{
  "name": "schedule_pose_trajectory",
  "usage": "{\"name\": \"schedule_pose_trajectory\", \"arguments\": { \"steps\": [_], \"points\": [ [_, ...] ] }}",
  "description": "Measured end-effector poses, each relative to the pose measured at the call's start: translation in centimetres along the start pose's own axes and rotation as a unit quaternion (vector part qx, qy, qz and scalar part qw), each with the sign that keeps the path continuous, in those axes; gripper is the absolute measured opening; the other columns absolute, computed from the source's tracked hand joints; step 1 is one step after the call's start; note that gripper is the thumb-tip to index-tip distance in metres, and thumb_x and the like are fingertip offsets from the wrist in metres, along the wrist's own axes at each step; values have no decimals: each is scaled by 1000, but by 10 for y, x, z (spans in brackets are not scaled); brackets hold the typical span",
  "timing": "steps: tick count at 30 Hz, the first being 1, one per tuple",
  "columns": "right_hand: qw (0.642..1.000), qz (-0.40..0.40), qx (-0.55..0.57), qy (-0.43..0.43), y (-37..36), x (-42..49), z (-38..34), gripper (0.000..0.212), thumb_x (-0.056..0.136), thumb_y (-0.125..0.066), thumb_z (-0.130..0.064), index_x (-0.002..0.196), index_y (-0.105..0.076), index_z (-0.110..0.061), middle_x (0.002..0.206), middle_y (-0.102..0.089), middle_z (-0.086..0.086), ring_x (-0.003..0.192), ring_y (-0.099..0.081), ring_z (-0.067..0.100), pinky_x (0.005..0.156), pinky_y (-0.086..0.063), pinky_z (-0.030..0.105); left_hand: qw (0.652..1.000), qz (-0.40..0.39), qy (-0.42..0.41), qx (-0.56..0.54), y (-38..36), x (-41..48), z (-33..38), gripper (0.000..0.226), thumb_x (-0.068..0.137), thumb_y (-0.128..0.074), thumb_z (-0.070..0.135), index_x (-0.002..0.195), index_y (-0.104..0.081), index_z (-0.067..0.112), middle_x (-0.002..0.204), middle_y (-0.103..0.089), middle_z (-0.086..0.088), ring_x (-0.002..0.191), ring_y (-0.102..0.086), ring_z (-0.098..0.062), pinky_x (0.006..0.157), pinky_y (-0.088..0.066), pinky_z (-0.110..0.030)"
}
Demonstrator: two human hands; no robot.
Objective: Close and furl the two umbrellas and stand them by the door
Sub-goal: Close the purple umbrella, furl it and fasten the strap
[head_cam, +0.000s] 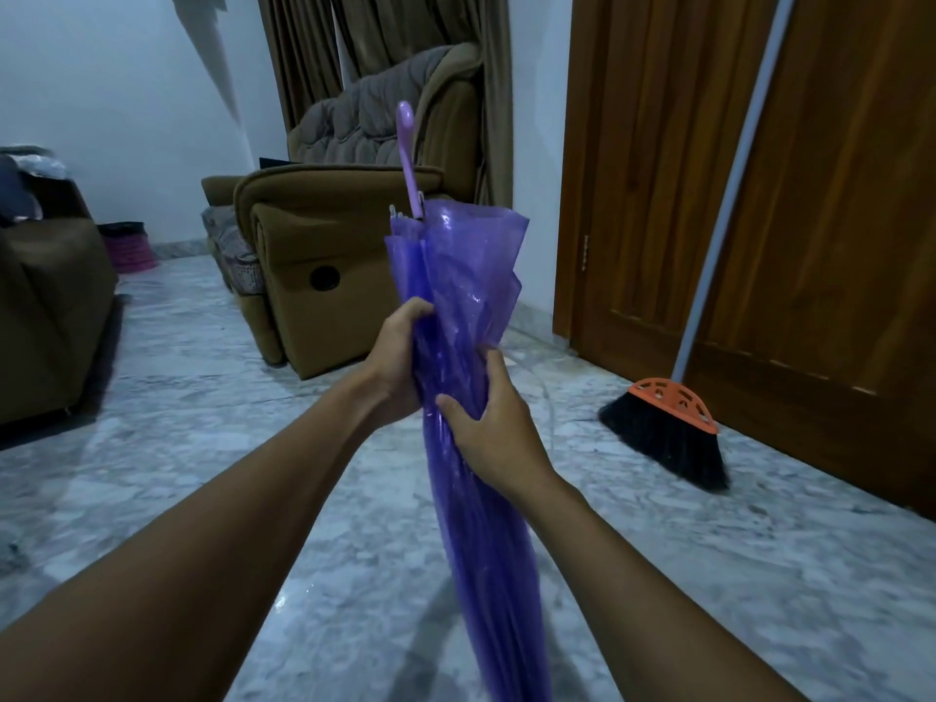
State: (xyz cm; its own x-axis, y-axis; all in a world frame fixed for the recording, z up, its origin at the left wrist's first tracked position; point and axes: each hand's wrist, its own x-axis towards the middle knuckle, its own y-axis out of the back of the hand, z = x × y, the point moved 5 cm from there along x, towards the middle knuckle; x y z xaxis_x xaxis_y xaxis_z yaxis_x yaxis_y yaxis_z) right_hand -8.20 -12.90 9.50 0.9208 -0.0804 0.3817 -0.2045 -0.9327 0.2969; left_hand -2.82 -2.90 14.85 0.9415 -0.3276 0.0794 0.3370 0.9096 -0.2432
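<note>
A: Purple umbrella (471, 306) dead centre, closed, held in the air in front of the person, handle (406, 139) pointing up and away and the tip end running out of the bottom edge of the view.

B: And the grip?

A: Both hands on it. The left hand (392, 367) has its fingers curled round the plastic folds at mid-length, and the right hand (489, 433) clutches the bundle just below, thumb on the near side. Above the hands the loose edge of the canopy flares out; below them the folds lie tighter.

B: What's the room around it?

A: Marble floor (202, 448) under both arms, and an open strip runs ahead between the brown armchair (314, 276) on the left and the wooden door (835, 195) on the right. A broom (668, 428) leans on that door, bristles on the floor, well apart from the umbrella.

B: Further out?

A: A sofa (45, 306) hugs the left edge, with a pink basket (129, 250) by the far wall and curtains (380, 32) behind the armchair.
</note>
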Motion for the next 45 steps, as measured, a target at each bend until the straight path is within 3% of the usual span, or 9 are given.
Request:
{"name": "schedule_pose_trajectory", "arguments": {
  "steps": [4, 7, 13, 20, 25, 32, 36, 41, 45],
  "points": [
    [998, 57, 0, 0, 10, 4, 2, 50, 94, -59, -25, 139, -40, -35, 130, -57, 1, 114, -60, 17, 91, -54, 33, 996, 53, 8, 76, -6, 7, 0, 72, 80, -52, 67, 129, -53, 15, 125, -62, -8, 109, -62, -25, 93, -51, -43],
    [992, 118, -47, 0, 23, 6, 2, 50, 96, -58, -22, 142, -41, -27, 130, -51, 3, 110, -57, 14, 80, -48, 19, 978, 51, 29, 199, -22, 1, -4, 105, 58, -63, 83, 137, -33, 21, 133, -49, -3, 109, -57, -19, 80, -48, -32],
    [986, 131, -91, 41, 21, 12, -27, 47, 94, -62, -15, 136, -45, -28, 137, -43, 3, 117, -57, 20, 93, -56, 37, 989, 104, -33, 98, -36, 7, 8, 67, 81, -72, 48, 132, -35, 24, 120, -60, 1, 99, -65, -16, 73, -55, -31],
    [986, 35, -139, 89, 61, 27, -80, 63, 92, -66, -26, 148, -37, -31, 140, -42, -2, 120, -53, 12, 96, -50, 23, 993, 99, -56, -18, -49, 25, 54, 50, 85, -72, 32, 126, -49, 15, 111, -69, -9, 91, -71, -23, 75, -58, -37],
    [995, -8, -81, 64, 121, 51, -170, 60, 88, -72, -31, 130, -31, -40, 126, -45, -17, 102, -54, -8, 79, -46, 9, 997, 67, -11, -25, -95, 30, 137, 46, 86, -68, 41, 112, -67, 3, 93, -73, -15, 82, -71, -25, 77, -59, -37],
    [998, -48, -35, -7, 211, 102, -357, 31, 97, -57, -36, 103, -28, -47, 110, -50, -22, 96, -58, -10, 78, -48, 17, 998, 59, -9, -28, -178, 24, 331, 43, 87, -69, 39, 116, -65, 7, 104, -72, -14, 96, -69, -30, 93, -54, -45],
    [998, 18, -60, -21, 281, 121, -478, 20, 95, -59, -39, 107, -43, -37, 109, -61, -16, 106, -62, 1, 92, -52, 37, 997, 77, -6, -27, -226, 3, 456, 43, 82, -73, 41, 113, -68, 12, 106, -74, -13, 101, -70, -31, 95, -54, -45],
    [955, 223, -193, -17, 359, 115, -608, 13, 93, -60, -41, 91, -54, -30, 73, -64, -8, 66, -61, 6, 62, -50, 34, 996, 48, 42, -68, -260, -26, 557, 30, 86, -71, 33, 109, -69, 15, 107, -74, -14, 95, -70, -29, 88, -56, -39],
    [980, 150, -117, -62, 364, 125, -646, 15, 97, -57, -42, 97, -66, -31, 95, -69, -10, 87, -65, 7, 77, -53, 32, 995, 7, 57, -83, -268, -43, 607, 36, 89, -68, 32, 117, -65, 9, 107, -72, -18, 90, -69, -29, 85, -56, -40]
  ]
}}
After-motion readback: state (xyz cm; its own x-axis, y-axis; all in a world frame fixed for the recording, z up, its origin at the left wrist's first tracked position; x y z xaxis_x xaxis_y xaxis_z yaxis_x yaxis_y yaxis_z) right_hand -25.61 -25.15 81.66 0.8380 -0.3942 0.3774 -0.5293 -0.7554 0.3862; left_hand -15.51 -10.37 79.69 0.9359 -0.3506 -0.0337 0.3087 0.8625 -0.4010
